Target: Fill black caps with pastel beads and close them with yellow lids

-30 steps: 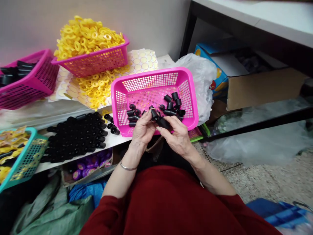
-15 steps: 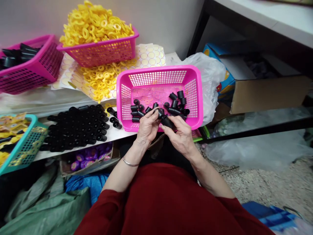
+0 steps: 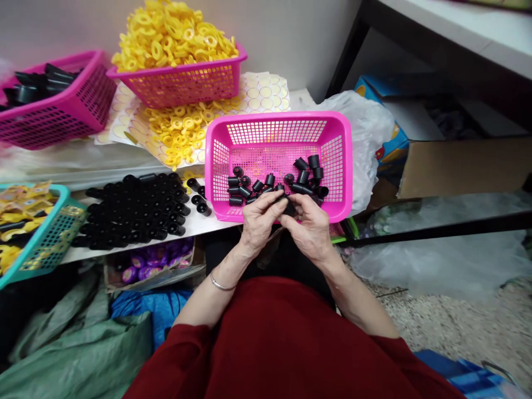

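My left hand (image 3: 261,220) and my right hand (image 3: 307,226) meet over the near rim of a pink plastic basket (image 3: 343,208). Both are closed around a dark black plastic piece (image 3: 290,208), mostly covered by the fingers. Inside the basket lie several short black plastic cylinders (image 3: 302,177), some with a narrower neck at one end. To the left, many similar black cylinders (image 3: 133,210) stand packed together on a white board (image 3: 195,224), with a few separate ones (image 3: 203,208) near the basket.
Behind are a pink basket heaped with yellow plastic rings (image 3: 178,39), loose yellow rings (image 3: 183,130) on sticker sheets (image 3: 266,91), and another pink basket (image 3: 62,113) of black parts. A teal basket (image 3: 66,221) stands left. A plastic bag (image 3: 361,122) and open cardboard box (image 3: 461,166) are right.
My hands have drawn together, and the fingers now cover more of the black piece, which showed as a neck and wider body before. The whole view has shifted slightly.
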`<action>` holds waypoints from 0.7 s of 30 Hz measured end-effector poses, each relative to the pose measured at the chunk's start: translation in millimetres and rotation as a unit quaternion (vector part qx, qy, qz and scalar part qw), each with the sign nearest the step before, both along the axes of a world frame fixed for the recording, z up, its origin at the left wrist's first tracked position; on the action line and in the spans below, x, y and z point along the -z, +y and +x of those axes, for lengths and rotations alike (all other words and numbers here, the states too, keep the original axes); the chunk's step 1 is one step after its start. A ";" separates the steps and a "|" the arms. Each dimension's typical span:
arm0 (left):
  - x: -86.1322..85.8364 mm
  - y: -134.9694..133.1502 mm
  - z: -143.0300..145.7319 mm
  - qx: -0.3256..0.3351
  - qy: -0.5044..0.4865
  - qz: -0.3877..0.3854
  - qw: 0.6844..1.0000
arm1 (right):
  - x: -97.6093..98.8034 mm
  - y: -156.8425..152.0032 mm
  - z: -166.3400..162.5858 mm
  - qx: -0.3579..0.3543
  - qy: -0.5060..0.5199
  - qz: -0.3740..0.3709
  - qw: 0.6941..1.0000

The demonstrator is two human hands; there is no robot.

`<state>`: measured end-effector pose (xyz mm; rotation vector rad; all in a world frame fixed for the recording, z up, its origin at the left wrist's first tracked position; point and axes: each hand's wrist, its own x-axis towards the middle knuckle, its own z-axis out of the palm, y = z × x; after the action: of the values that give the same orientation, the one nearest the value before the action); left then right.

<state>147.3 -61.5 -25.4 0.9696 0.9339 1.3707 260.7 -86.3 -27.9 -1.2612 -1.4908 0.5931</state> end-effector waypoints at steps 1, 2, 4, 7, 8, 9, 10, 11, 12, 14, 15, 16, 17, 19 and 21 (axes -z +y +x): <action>-0.5 -1.3 -2.1 0.004 0.023 0.018 1.000 | 2.4 -1.5 0.0 -0.010 0.002 0.003 1.000; -0.8 -3.1 -4.9 0.008 0.042 0.033 0.999 | 4.8 -3.3 -0.1 -0.023 0.004 0.007 1.000; -0.6 -8.2 -13.0 -0.004 0.053 0.048 0.997 | 8.7 -6.8 -0.3 -0.057 0.013 0.016 0.998; 1.0 -18.1 -32.3 -0.064 -0.019 0.014 0.998 | 11.1 -9.2 -0.7 -0.093 0.027 0.025 0.995; 2.0 -21.9 -40.0 -0.081 -0.049 -0.001 0.995 | 10.9 -9.2 -1.3 -0.094 0.029 0.025 0.995; 3.2 -25.8 -47.7 -0.095 -0.066 -0.011 0.993 | 10.3 -9.1 -2.5 -0.097 0.031 0.023 0.995; 4.7 -29.8 -54.9 -0.105 -0.065 -0.015 0.992 | 9.3 -9.0 -4.4 -0.105 0.035 0.017 0.994; 6.7 -33.9 -61.3 -0.114 -0.046 -0.012 0.992 | 8.1 -9.0 -7.0 -0.122 0.039 0.010 0.992; 9.1 -38.0 -66.7 -0.125 -0.015 -0.005 0.992 | 6.7 -9.2 -10.2 -0.146 0.043 0.003 0.988; 15.1 -45.6 -74.6 -0.153 0.063 0.017 0.986 | 3.8 -10.0 -17.9 -0.194 0.037 -0.002 0.980; 18.6 -48.6 -77.8 -0.166 0.102 0.029 0.980 | 2.6 -10.7 -21.7 -0.212 0.028 0.005 0.977; 22.5 -50.8 -81.1 -0.179 0.141 0.041 0.973 | 1.7 -11.5 -24.8 -0.221 0.013 0.015 0.975; 26.7 -52.1 -84.9 -0.195 0.181 0.054 0.963 | 1.3 -12.3 -26.7 -0.223 -0.003 0.028 0.974; 36.0 -51.4 -95.6 -0.233 0.260 0.073 0.934 | 1.9 -13.6 -25.2 -0.203 -0.035 0.052 0.977; 46.3 -46.9 -110.6 -0.281 0.338 0.071 0.896 | 4.4 -13.5 -14.6 -0.144 -0.071 0.076 0.984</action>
<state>36.7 -108.4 -71.7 1.3996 1.7609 1.6142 246.1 -99.8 -32.3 -0.9928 -1.8198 0.5729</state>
